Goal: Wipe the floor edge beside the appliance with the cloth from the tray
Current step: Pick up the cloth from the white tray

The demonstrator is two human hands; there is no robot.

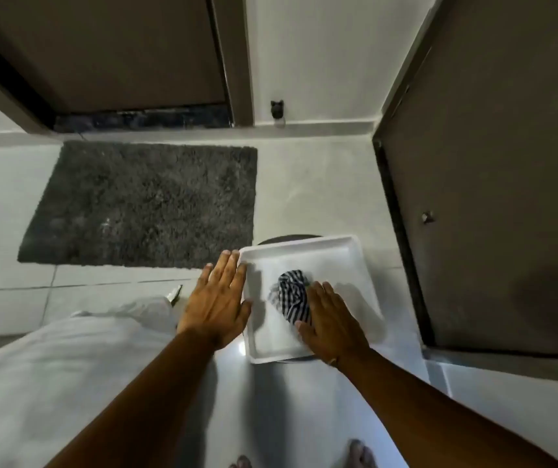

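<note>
A white rectangular tray (331,251) rests on a dark round stand just above the pale tiled floor. Inside it lies a crumpled cloth (289,292) with dark blue and white stripes. My left hand (218,304) is flat, fingers together, its thumb side against the tray's left rim. My right hand (333,320) lies over the tray's near right part, fingertips touching the cloth's right edge; whether it grips the cloth I cannot tell.
A dark grey shaggy mat (142,204) lies on the floor to the left, before a closed brown door (119,52). Another brown door (494,184) stands on the right. A small black doorstop (277,109) sits at the skirting. My toes show at the bottom edge.
</note>
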